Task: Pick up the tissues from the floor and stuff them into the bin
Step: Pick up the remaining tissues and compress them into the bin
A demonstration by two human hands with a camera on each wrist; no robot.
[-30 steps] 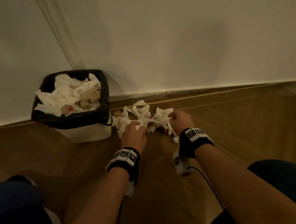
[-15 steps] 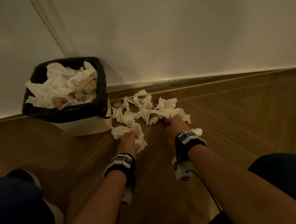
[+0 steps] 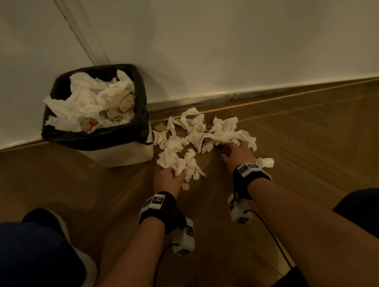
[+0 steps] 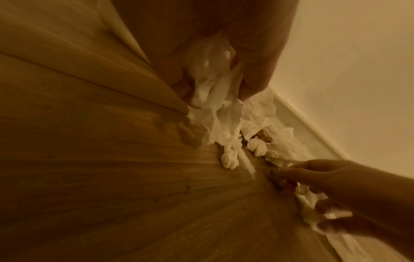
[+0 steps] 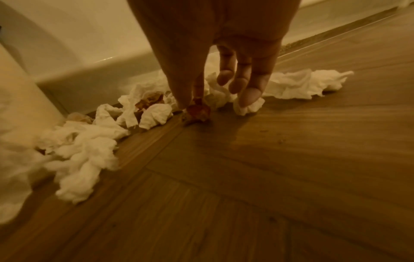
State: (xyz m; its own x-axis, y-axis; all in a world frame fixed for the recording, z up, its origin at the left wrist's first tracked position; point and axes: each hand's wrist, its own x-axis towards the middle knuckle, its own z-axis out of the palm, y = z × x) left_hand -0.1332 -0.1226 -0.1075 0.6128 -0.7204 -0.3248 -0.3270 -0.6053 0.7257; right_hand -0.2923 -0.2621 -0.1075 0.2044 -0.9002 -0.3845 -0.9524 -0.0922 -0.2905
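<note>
All views are dimly lit in warm, yellowish light. Soft shadows are cast on the wall (image 3: 222, 42). Wrist views are blurred and stretched at the edges.

Black wristbands (image 3: 158, 207) with white markers

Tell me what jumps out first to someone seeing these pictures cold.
A heap of crumpled white tissues sprawls on the wooden floor by the wall. Left of it, the black-lined bin is already overflowing. The left hand holds a bunch, while the right hand pinches a red-stained scrap.
</note>
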